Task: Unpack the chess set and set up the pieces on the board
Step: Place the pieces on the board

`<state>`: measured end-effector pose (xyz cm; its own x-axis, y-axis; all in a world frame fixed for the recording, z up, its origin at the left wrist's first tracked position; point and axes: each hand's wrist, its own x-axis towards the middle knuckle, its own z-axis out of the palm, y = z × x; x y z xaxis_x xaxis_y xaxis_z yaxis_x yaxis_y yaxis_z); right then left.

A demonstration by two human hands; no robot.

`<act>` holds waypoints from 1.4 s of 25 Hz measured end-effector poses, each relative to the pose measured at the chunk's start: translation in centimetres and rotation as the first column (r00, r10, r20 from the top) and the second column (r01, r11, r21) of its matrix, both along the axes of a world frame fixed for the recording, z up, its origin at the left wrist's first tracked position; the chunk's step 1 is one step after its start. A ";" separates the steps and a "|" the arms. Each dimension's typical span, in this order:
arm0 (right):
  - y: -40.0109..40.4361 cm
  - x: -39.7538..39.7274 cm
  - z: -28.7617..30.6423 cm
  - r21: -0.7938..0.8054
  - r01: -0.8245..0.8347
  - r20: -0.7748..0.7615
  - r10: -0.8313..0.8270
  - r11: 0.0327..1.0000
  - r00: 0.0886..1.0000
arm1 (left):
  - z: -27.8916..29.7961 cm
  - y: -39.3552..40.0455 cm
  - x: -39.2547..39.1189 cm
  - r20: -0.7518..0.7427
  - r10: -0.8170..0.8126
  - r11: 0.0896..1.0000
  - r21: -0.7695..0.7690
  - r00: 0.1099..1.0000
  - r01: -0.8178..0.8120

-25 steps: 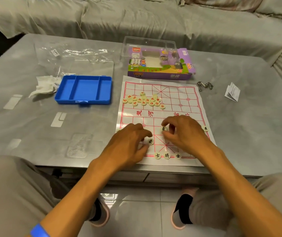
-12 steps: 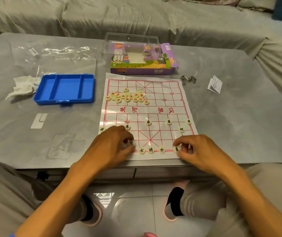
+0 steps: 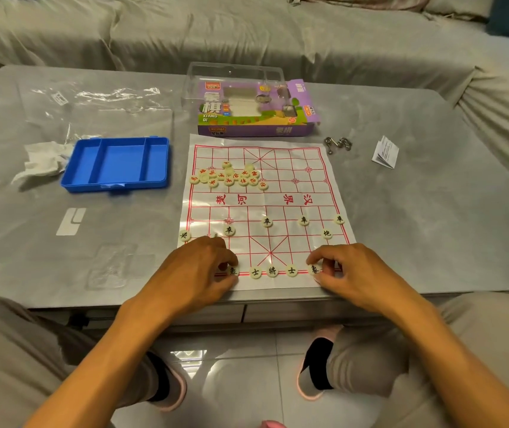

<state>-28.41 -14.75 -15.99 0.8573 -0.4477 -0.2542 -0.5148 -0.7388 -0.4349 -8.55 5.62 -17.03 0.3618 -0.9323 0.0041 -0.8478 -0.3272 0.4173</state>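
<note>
A white paper xiangqi board [image 3: 278, 193] with red lines lies on the grey table. Several cream pieces with black characters stand on its near half; three of them [image 3: 272, 271] sit in the middle of the nearest row. Red-lettered pieces lie in a loose heap [image 3: 230, 177] on the far half. My left hand [image 3: 199, 270] pinches a black-lettered piece [image 3: 233, 271] at the left of the nearest row. My right hand [image 3: 347, 273] pinches another black-lettered piece [image 3: 314, 269] at the right of that row. One piece [image 3: 184, 235] lies on the board's left edge.
An open blue plastic tray [image 3: 117, 163] sits left of the board, with crumpled tissue [image 3: 42, 159] and clear wrap [image 3: 105, 97] beside it. The purple game box [image 3: 256, 115] stands behind the board. A metal chain [image 3: 338, 144] and folded leaflet [image 3: 386, 152] lie at the right.
Both hands drew apart from the board's middle toward the nearest row, each carrying a piece. The pieces now sit on that row, flanking the three in its middle.
</note>
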 end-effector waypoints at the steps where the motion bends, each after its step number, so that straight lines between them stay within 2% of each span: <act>1: 0.0 0.0 0.0 0.004 0.002 0.000 -0.002 1.000 1.000 | 0.0 0.0 0.0 0.000 0.000 1.000 0.000 1.000 0.000; 16: 0.4 -0.1 0.2 0.035 0.037 0.023 -0.038 0.999 0.999 | 0.9 0.3 0.2 -0.042 -0.001 1.000 0.030 0.999 0.002; 20: 1.8 1.1 1.1 0.045 0.049 0.118 -0.054 0.998 0.992 | 3.2 2.0 4.3 -0.108 0.249 0.969 0.022 0.963 -0.248; 23: 3.6 3.8 1.5 -0.001 -0.018 0.159 0.018 1.000 0.987 | 3.3 3.2 6.2 -0.061 0.374 0.926 0.083 0.926 -0.369; 25: 4.8 6.0 1.6 -0.026 -0.073 0.165 0.076 0.997 0.983 | 2.9 3.2 6.0 -0.029 0.346 0.933 0.117 0.938 -0.341; 28: 5.8 8.6 1.4 -0.054 -0.115 0.178 0.123 0.992 0.976 | 2.7 3.3 5.8 -0.096 0.287 0.950 0.158 0.953 -0.270; 30: 5.8 9.5 1.2 -0.059 -0.108 0.180 0.117 0.992 0.977 | 2.6 3.3 5.9 -0.130 0.267 0.955 0.167 0.955 -0.245; 35: 5.3 10.2 1.1 -0.083 -0.063 0.182 0.078 0.995 0.980 | 1.8 2.9 5.6 -0.090 0.230 0.958 0.194 0.969 -0.210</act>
<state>-18.18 -9.43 -14.86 0.9163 -0.3965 -0.0560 -0.3764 -0.8050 -0.4585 -2.96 8.55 -15.20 0.5467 -0.8106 -0.2097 -0.6983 -0.5797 0.4199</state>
